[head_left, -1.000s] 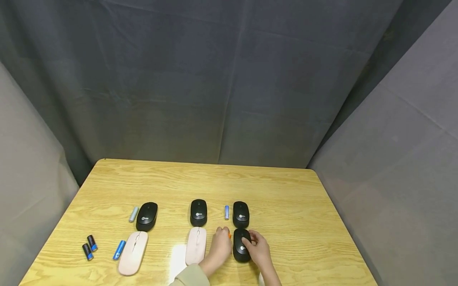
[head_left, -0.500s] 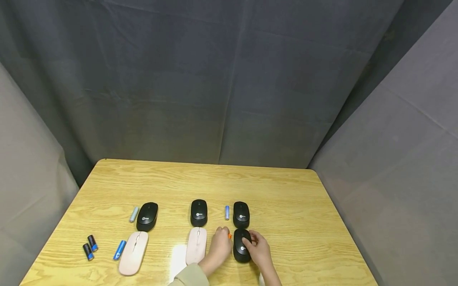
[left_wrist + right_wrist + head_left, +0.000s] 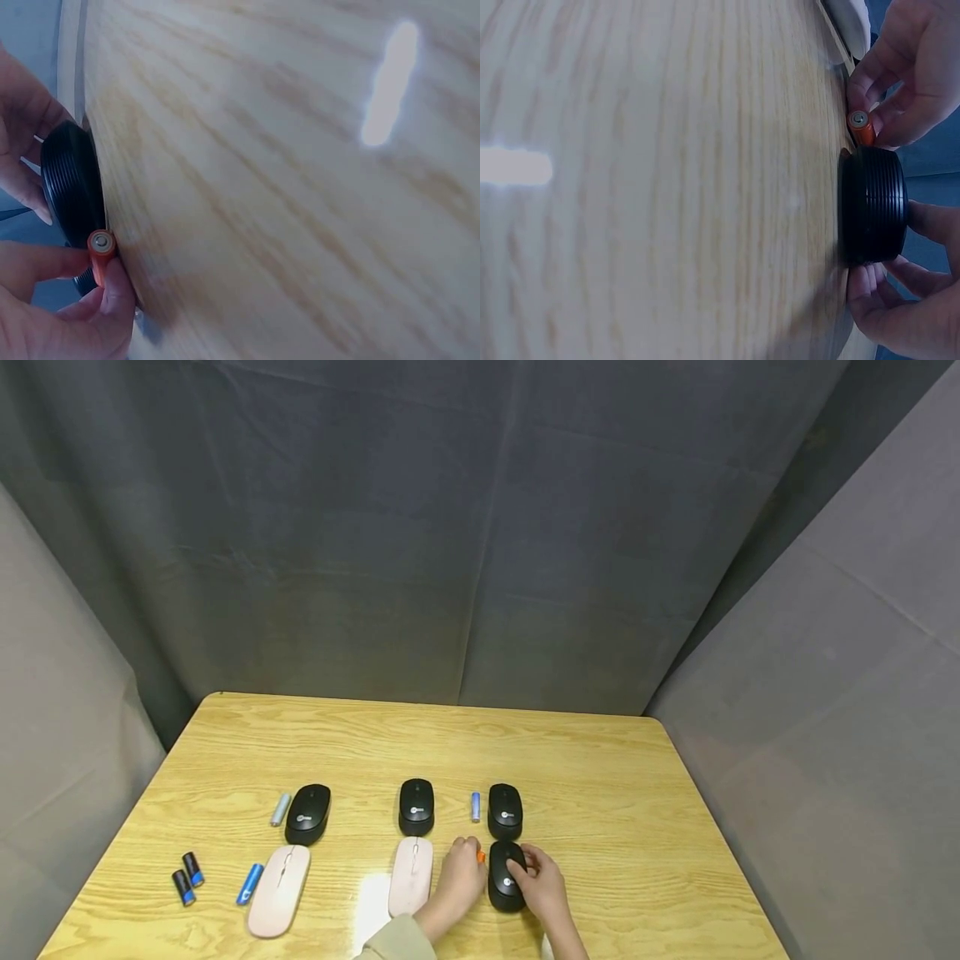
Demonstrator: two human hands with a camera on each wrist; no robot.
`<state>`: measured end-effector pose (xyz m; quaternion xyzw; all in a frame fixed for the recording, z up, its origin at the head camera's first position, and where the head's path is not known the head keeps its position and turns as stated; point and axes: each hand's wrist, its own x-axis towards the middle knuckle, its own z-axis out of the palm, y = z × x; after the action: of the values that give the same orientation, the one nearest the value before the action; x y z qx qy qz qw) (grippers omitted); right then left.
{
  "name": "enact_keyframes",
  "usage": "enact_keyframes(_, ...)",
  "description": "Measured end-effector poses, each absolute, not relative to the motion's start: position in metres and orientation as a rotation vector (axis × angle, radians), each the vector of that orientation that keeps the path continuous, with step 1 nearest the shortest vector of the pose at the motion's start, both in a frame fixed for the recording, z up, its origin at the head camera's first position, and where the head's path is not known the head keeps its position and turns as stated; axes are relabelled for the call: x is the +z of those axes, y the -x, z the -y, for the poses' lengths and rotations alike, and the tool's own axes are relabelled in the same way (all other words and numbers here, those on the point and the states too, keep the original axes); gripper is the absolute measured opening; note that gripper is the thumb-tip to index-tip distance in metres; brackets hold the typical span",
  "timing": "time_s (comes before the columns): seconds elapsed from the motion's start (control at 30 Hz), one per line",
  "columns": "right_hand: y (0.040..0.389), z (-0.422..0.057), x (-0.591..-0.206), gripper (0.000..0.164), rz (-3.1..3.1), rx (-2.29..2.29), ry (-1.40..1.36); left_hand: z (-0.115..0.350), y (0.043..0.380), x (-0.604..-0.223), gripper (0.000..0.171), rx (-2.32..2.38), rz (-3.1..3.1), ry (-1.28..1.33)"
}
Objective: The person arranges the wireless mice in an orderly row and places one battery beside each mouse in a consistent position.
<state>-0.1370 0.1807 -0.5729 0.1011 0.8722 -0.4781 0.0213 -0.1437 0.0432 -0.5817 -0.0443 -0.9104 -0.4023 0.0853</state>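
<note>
My left hand (image 3: 459,878) pinches an orange battery (image 3: 102,255) between thumb and fingers, close to the wooden tabletop. Its metal end with the small nub shows in both wrist views, while the head view shows only a bit of orange. Just right of it, a black computer mouse (image 3: 504,893) sits on the table. From the right side my right hand (image 3: 544,887) grips this mouse, thumb on its top and fingers along its edge. In the right wrist view the battery lies beside the mouse's ribbed side (image 3: 885,210); whether they touch I cannot tell.
Another black mouse (image 3: 506,810) stands directly behind the gripped one, with a light-blue battery (image 3: 476,807) left of it. Two pink mice (image 3: 279,892) and two more black mice (image 3: 308,814) stand leftward. Several batteries (image 3: 251,884) lie at left. Grey curtains (image 3: 360,543) surround the table.
</note>
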Motion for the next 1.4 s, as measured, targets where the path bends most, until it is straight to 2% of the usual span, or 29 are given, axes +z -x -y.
enact_keyframes(0.27,0.135,-0.178,-0.570,0.041,-2.734,-1.465,-0.311,-0.038,0.141,-0.578,0.025,-1.201,2.694,0.173)
enact_keyframes(0.43,0.133,-0.175,-0.570,0.039,-2.787,-1.529,-0.300,-0.027,0.139,-0.562,0.026,-1.249,2.635,0.217)
enact_keyframes(0.6,0.135,-0.169,-0.568,0.030,-2.963,-1.593,-0.352,-0.009,0.138,-0.544,0.023,-1.232,2.521,0.244)
enact_keyframes(0.77,0.144,-0.159,-0.565,0.026,-3.069,-1.669,-0.348,0.019,0.136,-0.530,0.018,-1.117,2.396,0.244)
enact_keyframes(1.17,0.162,-0.129,-0.549,0.029,-3.015,-1.741,0.026,0.093,0.141,-0.511,0.019,-0.875,2.137,0.184)
enact_keyframes(1.4,0.175,-0.107,-0.539,0.033,-2.889,-1.709,0.102,0.142,0.137,-0.511,0.017,-0.838,2.154,0.061)
